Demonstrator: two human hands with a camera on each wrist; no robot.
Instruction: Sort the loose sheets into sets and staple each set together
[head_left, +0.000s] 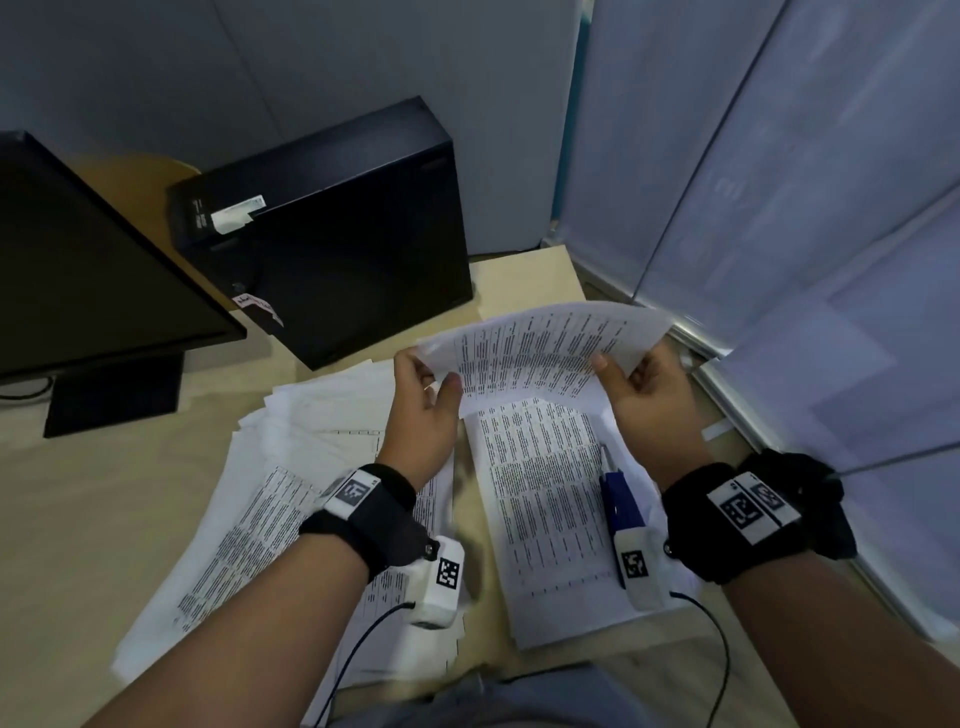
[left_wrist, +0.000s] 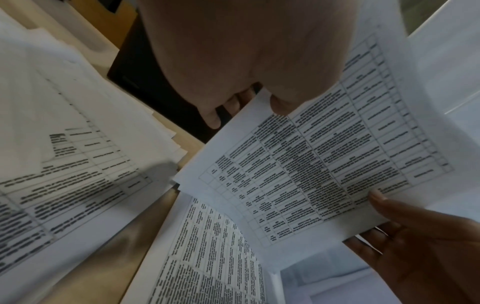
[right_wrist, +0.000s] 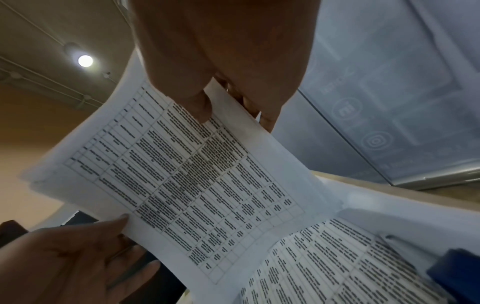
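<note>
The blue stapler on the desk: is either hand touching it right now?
Apart. The head view shows the blue stapler lying on the right stack, while left hand and right hand pinch a raised sheet.

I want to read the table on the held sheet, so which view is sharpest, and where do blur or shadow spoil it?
Left wrist: held sheet sharpest, words unreadable. Right wrist: a shadow crosses it. Head: it looks small and soft; the edges smear.
</note>
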